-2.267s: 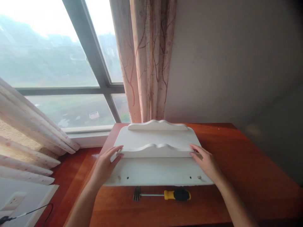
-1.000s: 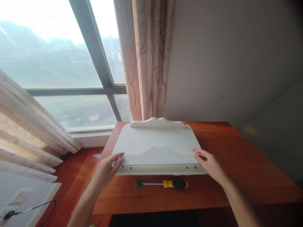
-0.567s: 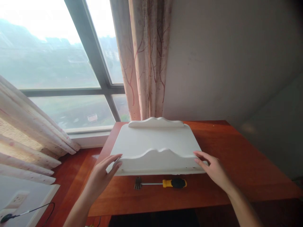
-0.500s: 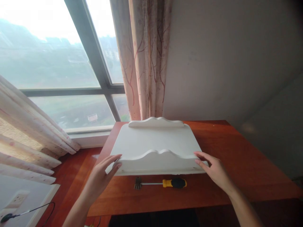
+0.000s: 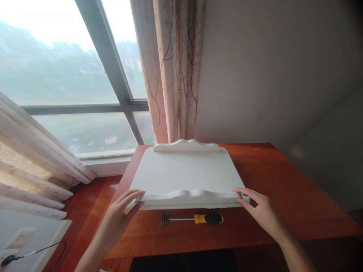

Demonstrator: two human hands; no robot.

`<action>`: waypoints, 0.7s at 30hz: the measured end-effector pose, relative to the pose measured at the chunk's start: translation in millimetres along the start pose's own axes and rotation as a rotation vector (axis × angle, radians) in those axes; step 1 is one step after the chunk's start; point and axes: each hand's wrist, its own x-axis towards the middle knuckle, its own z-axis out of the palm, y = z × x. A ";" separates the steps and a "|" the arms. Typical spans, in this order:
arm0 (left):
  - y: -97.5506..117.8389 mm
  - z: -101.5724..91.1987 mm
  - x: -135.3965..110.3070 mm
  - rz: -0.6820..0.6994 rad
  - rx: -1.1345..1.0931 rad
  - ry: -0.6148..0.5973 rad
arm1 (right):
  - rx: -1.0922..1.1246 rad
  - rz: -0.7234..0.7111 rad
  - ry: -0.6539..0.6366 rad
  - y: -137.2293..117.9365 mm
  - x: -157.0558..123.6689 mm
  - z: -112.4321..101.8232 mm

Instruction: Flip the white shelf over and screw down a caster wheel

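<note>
A white board [image 5: 184,170] with rounded corners lies on the wooden table. Along its near edge is a white panel with a wavy top edge [image 5: 190,196], tilted low. My left hand [image 5: 124,204] grips the panel's left end between thumb and fingers. Its right end is pinched in my right hand [image 5: 256,202]. Which way the panel leans I cannot tell. A second wavy white panel [image 5: 186,146] stands at the far edge of the board. In front of the board lies a screwdriver [image 5: 208,218] with a yellow and black handle, its tip beside several screws [image 5: 164,218].
The reddish wooden table [image 5: 283,196] extends to the right, against a grey wall [image 5: 269,75]. Behind it hang patterned curtains [image 5: 178,75] beside a window [image 5: 70,75]. At lower left, a black plug [image 5: 8,260] with a cable sits at a wall socket.
The near wavy panel has tipped from more upright to lower, with both hands still on its ends. The board, screwdriver and screws have stayed in place.
</note>
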 end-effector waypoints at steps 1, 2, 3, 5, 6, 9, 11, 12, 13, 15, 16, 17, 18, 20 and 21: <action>-1.3 0.7 -1.1 -0.001 0.003 -0.001 | 0.000 0.006 -0.006 0.4 -0.8 0.7; -2.3 1.3 -2.1 0.001 0.008 -0.001 | 0.001 0.012 -0.013 1.0 -1.5 1.6; -2.8 1.7 -2.7 0.006 0.013 0.000 | 0.001 0.016 -0.017 1.8 -2.1 2.5; -2.9 2.3 -3.2 0.023 0.022 0.006 | 0.001 0.015 -0.019 3.7 -3.0 4.1; -2.5 2.4 -3.2 0.030 0.024 0.009 | -0.002 0.008 -0.016 4.7 -3.3 4.8; -1.0 2.3 -2.6 0.046 0.023 0.023 | -0.012 -0.017 -0.008 7.1 -3.9 6.0; -0.1 2.1 -2.6 0.051 0.028 0.024 | -0.019 -0.027 -0.004 7.8 -4.3 6.3; 0.2 2.0 -2.8 0.053 0.033 0.024 | -0.021 -0.031 -0.003 7.9 -4.5 6.4; 0.3 1.9 -3.1 0.052 0.038 0.023 | -0.023 -0.034 -0.001 7.9 -4.8 6.5; 0.2 1.8 -3.9 0.054 0.047 0.024 | -0.024 -0.042 0.004 8.3 -5.2 6.7; 0.0 1.8 -4.3 0.055 0.051 0.024 | -0.025 -0.046 0.005 8.6 -5.4 6.9; -0.2 1.9 -4.7 0.056 0.055 0.026 | -0.025 -0.049 0.005 9.1 -5.5 7.1; -0.4 1.9 -4.9 0.056 0.057 0.025 | -0.027 -0.051 0.005 9.7 -5.6 7.3; -0.6 1.9 -5.1 0.054 0.059 0.023 | -0.029 -0.050 0.004 10.8 -5.7 7.7; -0.5 1.8 -5.0 0.051 0.058 0.022 | -0.031 -0.048 0.004 11.1 -5.7 7.9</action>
